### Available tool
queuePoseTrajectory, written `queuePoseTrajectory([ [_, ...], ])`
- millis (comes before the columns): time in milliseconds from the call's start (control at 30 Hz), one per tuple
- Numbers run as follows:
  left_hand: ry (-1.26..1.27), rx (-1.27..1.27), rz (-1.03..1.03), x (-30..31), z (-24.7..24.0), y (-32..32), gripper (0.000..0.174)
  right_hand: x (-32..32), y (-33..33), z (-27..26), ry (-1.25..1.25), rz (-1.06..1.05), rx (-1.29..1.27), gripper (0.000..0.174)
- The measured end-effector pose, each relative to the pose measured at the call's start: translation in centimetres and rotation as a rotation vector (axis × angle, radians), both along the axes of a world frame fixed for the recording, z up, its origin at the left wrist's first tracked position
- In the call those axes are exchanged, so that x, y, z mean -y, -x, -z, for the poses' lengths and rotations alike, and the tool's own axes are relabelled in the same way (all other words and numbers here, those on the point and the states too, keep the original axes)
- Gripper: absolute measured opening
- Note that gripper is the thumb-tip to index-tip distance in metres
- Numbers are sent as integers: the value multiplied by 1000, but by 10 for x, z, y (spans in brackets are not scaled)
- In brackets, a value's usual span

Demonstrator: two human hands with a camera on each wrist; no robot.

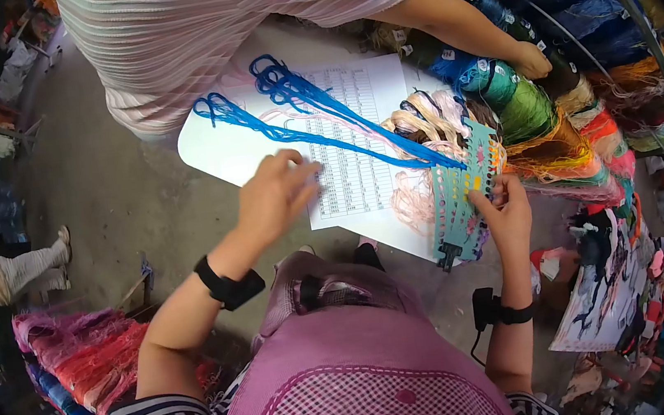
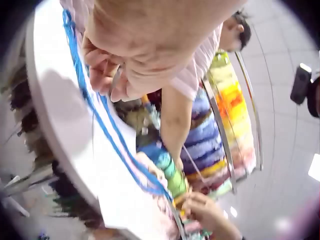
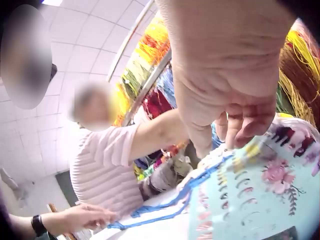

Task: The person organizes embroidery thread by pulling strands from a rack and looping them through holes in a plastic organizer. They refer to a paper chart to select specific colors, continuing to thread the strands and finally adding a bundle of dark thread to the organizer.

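A teal card with punched holes and a flower print [image 1: 463, 191] [image 3: 260, 190] lies over the right end of a white board [image 1: 216, 143]. At its right edge my right hand [image 1: 504, 207] [image 3: 227, 85] grips it, thumb on top. Two bundles of blue thread [image 1: 340, 142] [image 2: 107, 127] [image 3: 165, 212] run from the card leftward over a printed sheet [image 1: 354, 188], with pale pink thread between them. Above the sheet, near the lower bundle, hovers my left hand [image 1: 273, 198] [image 2: 145, 55] [image 3: 87, 217], fingers loosely bent, no thread visibly held.
Across the board a person in a striped pink top [image 1: 187, 43] reaches an arm to hanging coloured skeins [image 1: 531, 108]. Beige and pink thread [image 1: 429, 121] lies beside the card. Red skeins [image 1: 102, 360] hang at lower left, and another board with threads [image 1: 600, 299] stands at right.
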State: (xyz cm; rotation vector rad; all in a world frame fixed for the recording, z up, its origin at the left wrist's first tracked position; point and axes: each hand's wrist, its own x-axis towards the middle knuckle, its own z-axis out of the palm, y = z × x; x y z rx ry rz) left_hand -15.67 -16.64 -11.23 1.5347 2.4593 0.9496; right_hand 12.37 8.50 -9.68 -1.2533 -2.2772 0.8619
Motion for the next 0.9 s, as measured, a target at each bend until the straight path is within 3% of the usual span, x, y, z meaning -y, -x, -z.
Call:
queuePoseTrajectory([
  [33, 58, -46, 38, 0, -5, -7, 36, -1, -8, 5, -227, -28, 160, 48],
  [67, 54, -45, 41, 0, -1, -10, 36, 2, -11, 10, -230, -25, 162, 48],
  [133, 74, -158, 30, 0, 8, -13, 48, 7, -15, 18, 66, 12, 129, 53],
  [267, 95, -155, 46, 3, 8, -13, 50, 2, -15, 29, 99, 106, 8, 51],
  [333, 73, -162, 59, 5, 7, -10, 50, 6, -11, 27, 541, 67, -209, 42],
  [367, 69, -162, 67, 5, 7, -9, 50, 10, -10, 24, 537, 74, -211, 42],
  [433, 68, -169, 78, 7, 9, -5, 51, 23, -1, 7, 840, 124, -592, 34],
  [500, 67, -178, 91, 10, 6, -1, 51, 22, -5, -3, 919, 131, -670, 35],
  [567, 64, -187, 110, 14, 4, 3, 51, 24, -7, -15, 1162, 151, -880, 35],
  [633, 84, -172, 109, 16, 4, 7, 49, 28, -8, -11, 1145, 125, -888, 37],
  [733, 65, -167, 138, 16, -2, 9, 48, 36, 0, 12, 916, 90, -640, 41],
  [767, 44, -183, 165, 13, -5, 10, 48, 37, -1, 29, 889, 102, -666, 41],
  [833, 83, -131, 198, -1, -15, 8, 45, 32, -3, 47, 189, 142, -42, 45],
  [867, 20, -63, 215, -10, -23, 4, 36, 31, -4, 43, 162, 174, -55, 45],
  [900, -2, -72, 241, -25, -34, 2, 36, 37, 5, 25, -123, 166, -28, 46],
])
